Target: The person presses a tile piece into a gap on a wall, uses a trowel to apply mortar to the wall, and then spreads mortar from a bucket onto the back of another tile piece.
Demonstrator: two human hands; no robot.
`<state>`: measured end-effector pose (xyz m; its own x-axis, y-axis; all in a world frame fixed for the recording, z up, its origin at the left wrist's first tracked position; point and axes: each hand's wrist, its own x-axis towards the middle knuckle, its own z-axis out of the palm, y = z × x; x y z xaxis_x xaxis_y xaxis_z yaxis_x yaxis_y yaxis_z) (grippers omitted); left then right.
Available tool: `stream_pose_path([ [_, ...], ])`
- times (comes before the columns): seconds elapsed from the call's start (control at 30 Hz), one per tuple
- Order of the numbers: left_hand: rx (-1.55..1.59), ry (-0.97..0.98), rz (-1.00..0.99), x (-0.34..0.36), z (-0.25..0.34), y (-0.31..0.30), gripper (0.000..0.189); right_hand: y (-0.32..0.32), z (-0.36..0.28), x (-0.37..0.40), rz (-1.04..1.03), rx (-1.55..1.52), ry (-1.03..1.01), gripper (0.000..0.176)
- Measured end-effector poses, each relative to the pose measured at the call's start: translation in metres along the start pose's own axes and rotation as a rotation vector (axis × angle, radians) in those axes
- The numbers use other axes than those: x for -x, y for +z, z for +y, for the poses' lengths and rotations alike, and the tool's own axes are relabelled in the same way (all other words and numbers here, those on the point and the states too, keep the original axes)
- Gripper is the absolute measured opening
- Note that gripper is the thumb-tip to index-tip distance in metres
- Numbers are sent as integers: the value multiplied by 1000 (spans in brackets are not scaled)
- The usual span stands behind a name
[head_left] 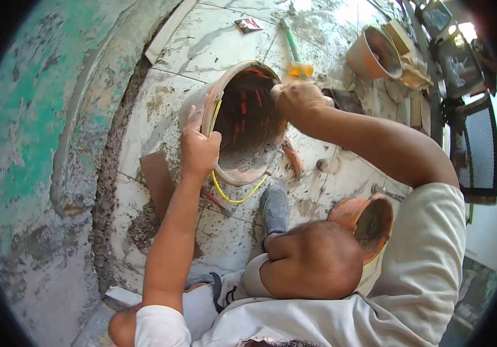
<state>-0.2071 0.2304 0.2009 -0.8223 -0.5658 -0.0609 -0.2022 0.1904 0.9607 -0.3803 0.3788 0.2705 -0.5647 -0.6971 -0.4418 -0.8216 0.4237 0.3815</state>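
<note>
A mortar-smeared bucket [196,98] is tilted on the floor, its mouth turned toward me. Grey residue and reddish streaks mark its dark inside. My left hand [199,147] grips the left rim, thumb over the edge. At the right rim my right hand [300,101] is closed, its fingers mostly hidden beneath it. The bucket's yellow handle [234,200] hangs loose below the mouth. Just beyond my right hand lies a hammer with a yellow head [300,70] and green handle [290,37].
An orange bucket [359,209] lies beside my knee; another bucket [370,58] stands at the back right. A brown board [157,179] and an orange-handled tool [295,159] lie on dirty tiles. A peeling green wall [29,104] runs along the left, mesh-backed chairs [473,150] along the right.
</note>
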Motion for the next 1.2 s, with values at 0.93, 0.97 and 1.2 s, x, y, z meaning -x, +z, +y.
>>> stream_pose_path([
  [0.93, 181, 59, 6, 55, -17, -5, 68, 60, -3, 28, -502, -500, -389, 28],
  [0.97, 207, 67, 55, 59, -11, 0, 65, 66, -2, 29, -536, -256, -311, 24],
  [1.2, 130, 237, 35, 65, -21, 9, 59, 94, -42, 62, -853, -988, -147, 23],
])
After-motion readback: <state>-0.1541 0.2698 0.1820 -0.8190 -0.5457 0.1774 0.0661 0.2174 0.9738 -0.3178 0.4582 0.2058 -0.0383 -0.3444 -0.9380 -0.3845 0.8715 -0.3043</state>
